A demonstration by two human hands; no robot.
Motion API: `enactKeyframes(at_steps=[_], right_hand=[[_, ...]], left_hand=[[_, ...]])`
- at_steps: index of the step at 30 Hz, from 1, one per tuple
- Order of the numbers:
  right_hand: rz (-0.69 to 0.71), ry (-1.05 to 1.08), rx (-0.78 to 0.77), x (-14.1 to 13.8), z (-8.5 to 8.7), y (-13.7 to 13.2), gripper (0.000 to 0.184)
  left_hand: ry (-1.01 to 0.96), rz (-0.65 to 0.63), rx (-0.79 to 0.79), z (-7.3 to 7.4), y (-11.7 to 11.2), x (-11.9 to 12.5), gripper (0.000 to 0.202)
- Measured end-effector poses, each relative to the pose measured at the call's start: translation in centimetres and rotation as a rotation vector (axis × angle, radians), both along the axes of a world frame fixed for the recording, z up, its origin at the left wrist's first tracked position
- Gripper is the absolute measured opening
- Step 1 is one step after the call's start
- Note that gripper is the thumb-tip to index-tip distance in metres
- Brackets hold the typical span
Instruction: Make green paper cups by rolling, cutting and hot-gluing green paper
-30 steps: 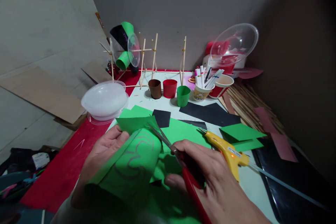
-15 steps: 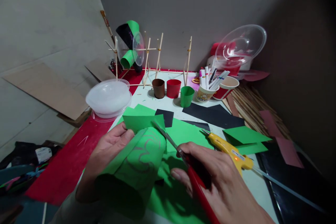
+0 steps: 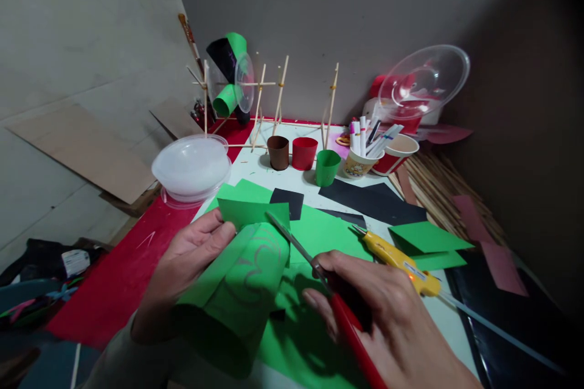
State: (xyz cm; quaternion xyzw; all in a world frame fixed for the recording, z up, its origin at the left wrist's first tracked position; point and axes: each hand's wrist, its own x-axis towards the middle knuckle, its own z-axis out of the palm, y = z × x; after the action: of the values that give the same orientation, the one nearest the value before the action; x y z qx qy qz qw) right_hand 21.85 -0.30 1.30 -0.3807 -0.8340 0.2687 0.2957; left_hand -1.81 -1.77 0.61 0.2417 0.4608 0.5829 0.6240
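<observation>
My left hand (image 3: 194, 252) holds a curled sheet of green paper (image 3: 241, 285) with a pencilled outline drawn on it. My thumb presses on its upper left edge. My right hand (image 3: 387, 322) grips red-handled scissors (image 3: 328, 298), fingers through the handles. The blades point up and left and meet the paper's top right edge. More green sheets (image 3: 319, 234) lie flat on the table under both hands.
A yellow glue gun (image 3: 401, 258) lies just right of my right hand. Brown (image 3: 278, 152), red (image 3: 304, 153) and green (image 3: 327, 167) paper cups, cups of markers (image 3: 365, 149), black paper (image 3: 371, 200), a stick frame (image 3: 269, 103), clear plastic bowls (image 3: 191, 167) and bamboo sticks (image 3: 433, 179) surround them.
The view has shifted slightly, so everything sits a little further right. Both hands keep their grip. The scissors stay at the paper's top edge.
</observation>
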Motion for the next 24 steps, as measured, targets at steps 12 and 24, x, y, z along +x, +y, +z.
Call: enactKeyframes(at_steps=[12, 24], right_hand=[[0.04, -0.13, 0.021, 0.5, 0.2, 0.3, 0.005], [0.08, -0.148, -0.02, 0.3, 0.5, 0.3, 0.021]], left_hand=[[0.041, 0.016, -0.013, 1.1, -0.3, -0.6, 0.026], [0.046, 0.014, -0.019, 1.0, -0.3, -1.2, 0.026]])
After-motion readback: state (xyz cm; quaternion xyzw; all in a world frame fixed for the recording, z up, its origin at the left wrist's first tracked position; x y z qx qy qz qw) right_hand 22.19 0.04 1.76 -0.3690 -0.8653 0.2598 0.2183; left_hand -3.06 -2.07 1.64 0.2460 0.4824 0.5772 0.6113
